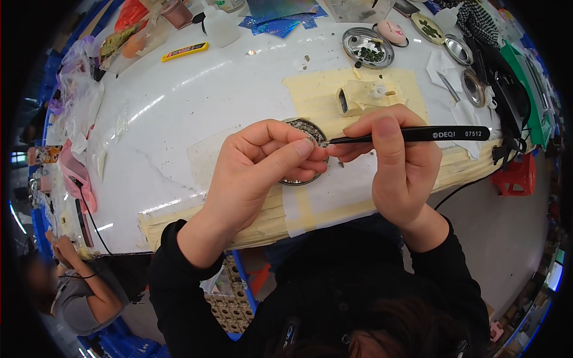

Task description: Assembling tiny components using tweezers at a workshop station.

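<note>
My right hand (403,167) grips a pair of black tweezers (412,135) between thumb and fingers. Their tip points left and meets the fingertips of my left hand (253,164). Thumb and fingers of that left hand are pinched together at the tweezer tip; whatever they hold is too small to make out. Beneath both hands lies a round metal dish (292,182) with many small shiny pieces in it, partly covered by my left hand. White paper (334,197) is spread under the dish near the table's front edge.
Beyond my right hand, a taped block (364,98) holds a small white pot. Farther back stand a metal dish (345,51) of dark green bits and a yellow box (185,52). Clear plastic bags (80,113) lie at left. Another person (89,292) sits at lower left.
</note>
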The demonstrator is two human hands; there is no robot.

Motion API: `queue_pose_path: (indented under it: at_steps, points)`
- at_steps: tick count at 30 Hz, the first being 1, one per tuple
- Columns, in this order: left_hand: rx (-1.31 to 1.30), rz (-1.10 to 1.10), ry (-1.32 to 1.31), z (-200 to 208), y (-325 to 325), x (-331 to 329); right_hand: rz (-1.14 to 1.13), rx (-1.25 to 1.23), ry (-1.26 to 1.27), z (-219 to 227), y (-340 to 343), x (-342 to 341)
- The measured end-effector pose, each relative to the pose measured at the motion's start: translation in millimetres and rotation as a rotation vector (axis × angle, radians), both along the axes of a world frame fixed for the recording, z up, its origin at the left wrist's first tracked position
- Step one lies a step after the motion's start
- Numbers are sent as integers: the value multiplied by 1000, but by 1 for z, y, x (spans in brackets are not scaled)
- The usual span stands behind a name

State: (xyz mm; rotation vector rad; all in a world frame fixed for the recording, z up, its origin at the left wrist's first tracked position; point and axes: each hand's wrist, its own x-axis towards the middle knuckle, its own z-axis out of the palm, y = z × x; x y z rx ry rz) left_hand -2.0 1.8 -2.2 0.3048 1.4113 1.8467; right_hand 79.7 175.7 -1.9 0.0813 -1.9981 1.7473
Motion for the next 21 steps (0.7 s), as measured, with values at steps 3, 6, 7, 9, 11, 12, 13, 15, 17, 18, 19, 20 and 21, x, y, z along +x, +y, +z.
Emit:
queue_pose_path:
  at_steps: [3, 6, 7, 9, 11, 12, 13, 15, 17, 18, 19, 20, 21]
  points:
    - [-2, -2, 1, 1, 0, 0, -17, 123, 43, 0, 1, -2]
    - [0, -7, 1, 0, 0, 0, -39, 204, 42, 1, 2, -3]
    - [-2, -8, 2, -1, 0, -1, -47, 204, 38, 3, 2, -4]
    - [13, -9, -11, -1, -1, -1, -51, 170, 39, 4, 1, -6]
    - [45, -9, -40, -1, -2, -2, -42, 100, 48, 4, 0, -8]
    - [30, -9, -31, -1, -1, -1, -43, 72, 26, 5, -1, -9]
    - [15, -9, -22, 0, -1, 0, -45, 44, 4, 7, -2, -9]
    - [-2, -14, -20, 0, -1, 0, -31, -28, 3, 6, -2, -9]
    - [-4, -23, -35, 1, 0, 0, -1, -117, 45, 1, 0, -12]
    - [-5, -26, -41, 1, 0, 0, 9, -144, 26, 1, 0, -12]
    - [-7, -28, -47, 2, 0, 0, 20, -171, 7, 0, 1, -12]
    - [-8, -31, -53, 2, 0, 0, 30, -198, -12, 0, 2, -12]
    - [-2, -29, -56, 2, 0, 0, 55, -256, -11, 0, 1, -12]
